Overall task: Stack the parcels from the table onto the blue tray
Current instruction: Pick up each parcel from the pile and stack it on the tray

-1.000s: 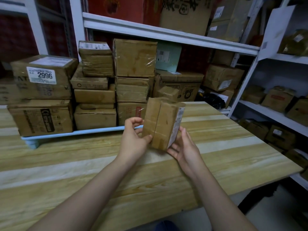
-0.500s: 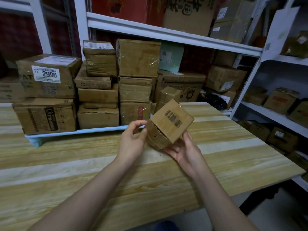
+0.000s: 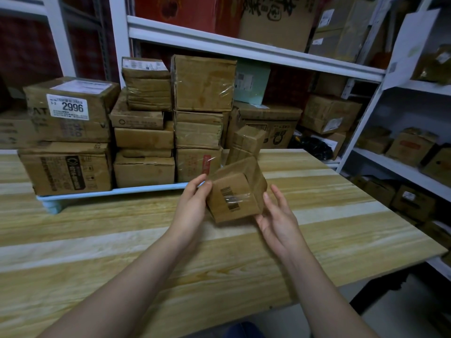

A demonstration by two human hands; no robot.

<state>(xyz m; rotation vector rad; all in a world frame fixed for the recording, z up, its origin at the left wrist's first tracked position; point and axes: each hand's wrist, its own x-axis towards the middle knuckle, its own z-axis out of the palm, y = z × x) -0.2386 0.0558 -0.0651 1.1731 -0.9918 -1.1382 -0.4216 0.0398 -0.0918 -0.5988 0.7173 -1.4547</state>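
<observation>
A small brown cardboard parcel [image 3: 236, 191] with a barcode on its near face is held tilted above the wooden table [image 3: 244, 252]. My left hand [image 3: 192, 206] grips its left edge with fingers and thumb. My right hand [image 3: 278, 220] supports its lower right corner, fingers nearly straight. Behind, the blue tray [image 3: 117, 191] carries several stacked brown parcels, among them a large one labelled 2996 [image 3: 68, 111]. A small tilted parcel [image 3: 246, 145] stands at the tray's right end.
White metal shelving [image 3: 244, 47] filled with cardboard boxes runs behind and to the right of the table. The table's right edge drops off near more boxes on low shelves [image 3: 402, 172]. Bare wood lies between me and the tray.
The parcel was turned in my hands: first upright on end, then rolled so the barcode face came up, now facing me. It also sank slightly lower and to the right.
</observation>
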